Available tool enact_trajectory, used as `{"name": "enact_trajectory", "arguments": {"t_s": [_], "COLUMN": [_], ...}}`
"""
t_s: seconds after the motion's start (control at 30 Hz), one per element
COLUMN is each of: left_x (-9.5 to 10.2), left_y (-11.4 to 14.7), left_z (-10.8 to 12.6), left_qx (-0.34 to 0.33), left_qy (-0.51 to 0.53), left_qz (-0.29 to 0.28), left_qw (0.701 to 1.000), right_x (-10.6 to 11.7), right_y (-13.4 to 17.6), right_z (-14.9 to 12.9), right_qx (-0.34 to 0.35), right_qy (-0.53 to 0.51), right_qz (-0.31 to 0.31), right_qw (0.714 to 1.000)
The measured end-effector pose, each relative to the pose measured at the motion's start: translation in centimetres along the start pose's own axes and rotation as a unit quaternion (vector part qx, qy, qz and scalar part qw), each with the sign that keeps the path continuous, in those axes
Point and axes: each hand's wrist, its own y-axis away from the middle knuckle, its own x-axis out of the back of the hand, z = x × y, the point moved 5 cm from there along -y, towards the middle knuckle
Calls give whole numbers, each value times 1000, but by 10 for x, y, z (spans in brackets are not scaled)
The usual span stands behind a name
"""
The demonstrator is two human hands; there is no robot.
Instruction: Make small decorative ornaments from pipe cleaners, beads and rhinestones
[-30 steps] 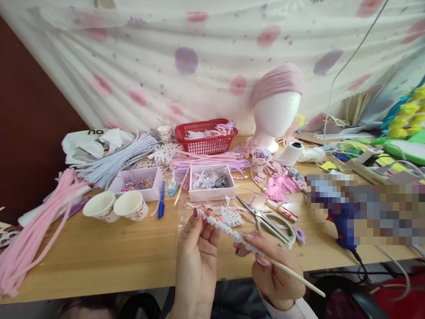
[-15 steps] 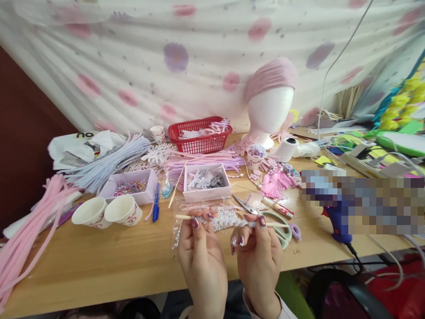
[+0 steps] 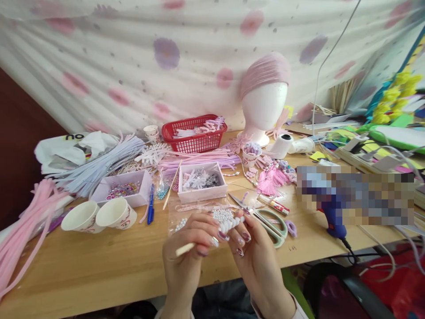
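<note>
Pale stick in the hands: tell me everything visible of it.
The pale stick looks wooden and slim, its bare, blunt end jutting from the left hand. A fluffy-looking white coil wraps around it, pinched by the right hand. It slants up rightward in view, above the table; its far end is hidden.

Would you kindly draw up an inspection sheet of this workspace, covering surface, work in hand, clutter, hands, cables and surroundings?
Surface: wooden table, bearing many craft supplies.
Job's things: pale stick, one end showing; fluffy white coil; whether the stick runs through it is hidden.
Clutter: scissors, two paper cups at left, red basket farther back.
Hands: left hand grips the stick; right hand pinches the coil.
Cables: dark cord from the blue tool passes the table's front edge.
Surroundings: floral curtain behind a white mannequin head.
</note>
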Motion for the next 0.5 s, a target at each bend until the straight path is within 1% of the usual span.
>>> {"name": "enact_trajectory", "arguments": {"t_s": [0.03, 0.07, 0.1, 0.13, 0.17, 0.23, 0.3, 0.33, 0.4, 0.43, 0.5], "left_x": [2, 4, 6, 8, 10, 14, 13, 11, 5, 3, -3], "left_y": [-2, -4, -5, -6, -6, -3, 4, 8, 15, 17, 21], "left_z": [2, 3, 2, 1, -2, -11, -20, -24, -28, -29, -29], "left_qx": [-8, -8, 0, 13, 30, 70, 107, 127, 171, 201, 280], "left_qy": [-22, -36, -40, -35, -20, 28, 83, 110, 162, 189, 236], "left_qz": [-45, -70, -78, -64, -30, 76, 184, 232, 308, 340, 395], "left_qw": [999, 997, 996, 997, 999, 994, 973, 958, 922, 899, 842], "right_x": [0, 0, 0, 0, 0, 0, 0, 0, 1, 2, 4], "right_y": [0, 0, 0, 0, 0, 2, 5, 7, 13, 16, 22], "right_z": [3, 5, 6, 6, 5, 2, -1, -2, -4, -6, -10], "right_qx": [-33, -57, -68, -64, -47, 6, 73, 108, 185, 228, 313], "right_qy": [-12, -21, -29, -34, -35, -21, 7, 25, 73, 101, 163], "right_qz": [7, 11, 11, 7, 1, -21, -46, -58, -75, -83, -103], "right_qw": [999, 998, 997, 997, 998, 1000, 996, 992, 977, 965, 930]}}
